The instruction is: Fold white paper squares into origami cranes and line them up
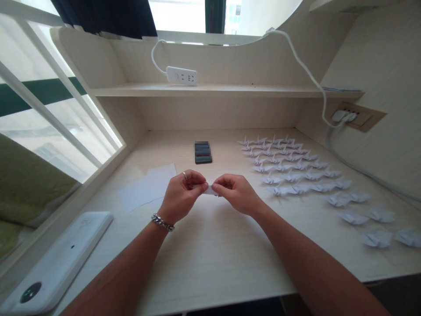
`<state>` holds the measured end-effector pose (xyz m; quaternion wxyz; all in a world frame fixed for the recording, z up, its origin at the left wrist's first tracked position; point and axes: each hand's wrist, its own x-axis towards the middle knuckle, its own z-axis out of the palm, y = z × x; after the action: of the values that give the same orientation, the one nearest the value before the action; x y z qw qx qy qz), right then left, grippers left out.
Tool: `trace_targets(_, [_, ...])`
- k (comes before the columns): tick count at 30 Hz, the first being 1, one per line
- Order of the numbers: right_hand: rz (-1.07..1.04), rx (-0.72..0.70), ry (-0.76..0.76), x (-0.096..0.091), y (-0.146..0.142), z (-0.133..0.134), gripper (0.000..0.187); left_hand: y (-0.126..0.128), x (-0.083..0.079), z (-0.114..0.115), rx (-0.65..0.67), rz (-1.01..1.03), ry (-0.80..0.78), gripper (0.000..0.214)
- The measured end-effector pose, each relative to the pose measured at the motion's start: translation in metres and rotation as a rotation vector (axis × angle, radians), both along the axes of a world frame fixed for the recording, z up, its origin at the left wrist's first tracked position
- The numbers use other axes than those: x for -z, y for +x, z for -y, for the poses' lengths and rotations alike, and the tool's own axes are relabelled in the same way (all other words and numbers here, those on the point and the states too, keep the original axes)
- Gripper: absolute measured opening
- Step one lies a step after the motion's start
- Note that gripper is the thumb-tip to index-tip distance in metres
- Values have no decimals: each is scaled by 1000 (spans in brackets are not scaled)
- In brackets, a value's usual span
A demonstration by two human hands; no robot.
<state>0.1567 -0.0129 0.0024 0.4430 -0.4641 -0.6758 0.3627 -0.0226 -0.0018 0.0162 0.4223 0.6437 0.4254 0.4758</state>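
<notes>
Between my two hands, just above the desk, is a small folded piece of white paper (209, 190). My left hand (184, 193), with a ring and a chain bracelet, pinches its left end between thumb and fingers. Its right end is pinched by the thumb and fingers of my right hand (236, 192). The fingertips cover much of the paper, so its exact shape is hidden. Flat white paper sheets (144, 188) lie beside my left hand. To the right of my right hand stand rows of folded white paper cranes (292, 166).
A phone (203, 152) lies behind my hands. At the front left is a white device (62, 263). More folded paper pieces (376, 238) sit at the right edge. A power strip (181, 76) rests on the shelf (223, 91), and a white cable (309, 72) hangs to a wall socket (362, 117).
</notes>
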Motion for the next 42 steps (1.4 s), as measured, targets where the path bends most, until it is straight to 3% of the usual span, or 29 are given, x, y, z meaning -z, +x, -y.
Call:
trace_targets(4, [122,-4,31,-1,-1,4,14,0,2,1,121,-99,-18,9])
trace_targets(9, [157,-35,47,-2,1,3,14,-2,-2,0,162,-27,-76,12])
trace_targets(28, [80,27,-72,0,13,-7,13,-7,2,-7,23,-91,-15,13])
trace_targets(36, [115,-67,-50,3,-1,0,17,-4,6,-3,115,-156,19,10])
trace_targets(42, [-182,31,-108,5,0,-5,18,-3,8,-8,-56,72,11,20])
